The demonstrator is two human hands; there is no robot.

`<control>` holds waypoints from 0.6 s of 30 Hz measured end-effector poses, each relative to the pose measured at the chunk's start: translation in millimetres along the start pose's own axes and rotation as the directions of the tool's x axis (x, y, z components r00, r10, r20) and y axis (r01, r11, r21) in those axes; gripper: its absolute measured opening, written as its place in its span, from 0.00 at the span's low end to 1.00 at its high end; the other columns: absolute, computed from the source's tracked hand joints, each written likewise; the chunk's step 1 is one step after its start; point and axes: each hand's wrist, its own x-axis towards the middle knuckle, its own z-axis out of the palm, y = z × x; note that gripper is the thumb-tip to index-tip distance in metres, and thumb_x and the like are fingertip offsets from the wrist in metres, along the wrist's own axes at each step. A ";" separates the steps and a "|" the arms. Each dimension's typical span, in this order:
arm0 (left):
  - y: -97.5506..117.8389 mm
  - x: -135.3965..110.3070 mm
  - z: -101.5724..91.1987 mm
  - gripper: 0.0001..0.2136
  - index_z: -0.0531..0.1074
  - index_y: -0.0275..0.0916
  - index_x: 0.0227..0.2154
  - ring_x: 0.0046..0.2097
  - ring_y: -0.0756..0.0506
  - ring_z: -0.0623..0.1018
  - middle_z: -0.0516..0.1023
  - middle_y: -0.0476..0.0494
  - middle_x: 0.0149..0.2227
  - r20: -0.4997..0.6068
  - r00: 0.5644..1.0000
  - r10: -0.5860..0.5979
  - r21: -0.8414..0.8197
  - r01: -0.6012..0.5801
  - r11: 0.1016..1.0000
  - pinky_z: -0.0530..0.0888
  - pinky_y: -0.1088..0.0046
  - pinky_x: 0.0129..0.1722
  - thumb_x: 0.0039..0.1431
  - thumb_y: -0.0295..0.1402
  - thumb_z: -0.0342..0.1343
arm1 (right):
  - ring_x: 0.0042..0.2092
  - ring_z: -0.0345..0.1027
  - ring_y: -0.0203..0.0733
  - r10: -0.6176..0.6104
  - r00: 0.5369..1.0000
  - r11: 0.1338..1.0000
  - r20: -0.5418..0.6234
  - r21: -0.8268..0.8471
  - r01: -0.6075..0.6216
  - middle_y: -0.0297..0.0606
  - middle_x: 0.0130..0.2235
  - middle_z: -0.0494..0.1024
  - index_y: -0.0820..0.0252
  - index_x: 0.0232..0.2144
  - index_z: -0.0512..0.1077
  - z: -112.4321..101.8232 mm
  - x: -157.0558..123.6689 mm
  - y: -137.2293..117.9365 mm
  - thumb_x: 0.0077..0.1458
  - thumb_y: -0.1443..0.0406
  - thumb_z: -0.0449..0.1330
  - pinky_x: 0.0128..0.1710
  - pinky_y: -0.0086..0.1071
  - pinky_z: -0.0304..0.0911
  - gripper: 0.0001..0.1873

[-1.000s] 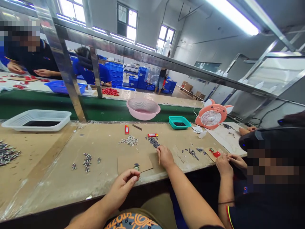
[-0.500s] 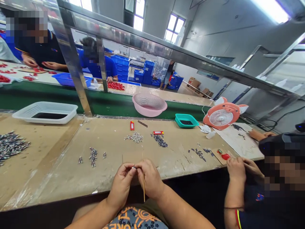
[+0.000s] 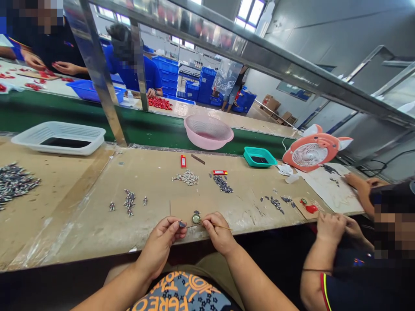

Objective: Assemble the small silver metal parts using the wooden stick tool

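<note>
My left hand [image 3: 167,233] pinches a small dark grey piece [image 3: 182,224] between thumb and fingertips, above the table's front edge. Between thumb and fingers of my right hand [image 3: 220,233] is a thin wooden stick [image 3: 226,227], its back end pointing right. The stick's front end lies close to a small round dish like a bottle cap [image 3: 196,219], which rests on a brown board [image 3: 181,207]. A few dark bits sit just behind the cap. Farther back lie a pile of small pale pieces [image 3: 186,177] and a pile of dark grey pieces [image 3: 223,184].
Two red lighters, one of them upright [image 3: 183,161], and a metal strip [image 3: 198,159] lie behind the piles. Beyond are a pink basket [image 3: 209,134], a teal tray [image 3: 259,157] and a pig-shaped fan [image 3: 314,151]. A co-worker's hands [image 3: 333,229] are close on my right.
My hands have moved apart; earlier they met at the dark piece. The right hand went right, the stick turned from upright to nearly level, and the cap came into view. The camera tilted down.
</note>
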 end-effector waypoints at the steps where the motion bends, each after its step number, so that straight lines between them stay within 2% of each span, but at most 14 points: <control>1: 0.0 0.1 0.2 0.07 0.72 0.38 0.34 0.37 0.47 0.75 0.77 0.45 0.34 0.007 1.000 -0.004 0.012 0.004 1.000 0.70 0.69 0.41 0.55 0.36 0.58 | 0.37 0.64 0.40 -0.012 1.000 1.000 0.004 -0.002 0.012 0.37 0.32 0.73 0.58 0.31 0.70 0.8 -0.2 0.0 0.61 0.63 0.51 0.40 0.34 0.59 0.10; 6: -0.3 2.2 1.2 0.07 0.72 0.38 0.33 0.37 0.47 0.75 0.77 0.45 0.34 0.020 1.000 -0.023 0.059 0.021 0.998 0.70 0.69 0.40 0.56 0.37 0.57 | 0.35 0.64 0.39 -0.015 1.000 1.000 0.003 0.021 0.015 0.36 0.29 0.72 0.58 0.29 0.70 0.6 2.1 0.5 0.61 0.63 0.51 0.39 0.34 0.58 0.11; 9: 0.6 2.0 1.8 0.08 0.72 0.38 0.32 0.36 0.47 0.75 0.77 0.45 0.33 0.021 0.999 -0.037 0.076 0.035 0.997 0.70 0.69 0.40 0.55 0.37 0.57 | 0.35 0.65 0.39 0.024 1.000 0.993 -0.001 0.118 -0.024 0.36 0.29 0.72 0.58 0.28 0.70 -0.7 1.4 -3.7 0.61 0.63 0.51 0.38 0.34 0.59 0.12; 12: 1.4 1.4 2.0 0.08 0.71 0.37 0.32 0.36 0.47 0.75 0.77 0.45 0.33 0.027 0.999 -0.046 0.092 0.043 0.995 0.70 0.69 0.39 0.56 0.38 0.57 | 0.35 0.66 0.39 0.058 0.998 0.949 -0.028 0.311 -0.046 0.36 0.29 0.73 0.58 0.30 0.69 -2.9 -0.1 -17.3 0.62 0.63 0.49 0.38 0.33 0.60 0.12; 14: 1.3 1.7 1.7 0.08 0.71 0.38 0.32 0.35 0.47 0.74 0.77 0.45 0.32 0.034 0.998 -0.052 0.104 0.048 0.993 0.70 0.69 0.39 0.56 0.37 0.57 | 0.35 0.66 0.39 0.035 0.999 0.919 -0.034 0.394 -0.019 0.36 0.30 0.72 0.58 0.31 0.69 -4.6 0.2 -29.1 0.62 0.62 0.49 0.38 0.34 0.61 0.12; 18: 0.4 3.3 1.0 0.07 0.71 0.38 0.32 0.34 0.48 0.74 0.77 0.46 0.30 0.045 0.997 -0.059 0.114 0.053 0.992 0.70 0.70 0.39 0.56 0.37 0.57 | 0.35 0.66 0.39 -0.028 0.999 0.912 -0.020 0.409 0.034 0.36 0.30 0.72 0.58 0.31 0.69 -5.5 5.0 -45.5 0.62 0.63 0.50 0.38 0.34 0.61 0.11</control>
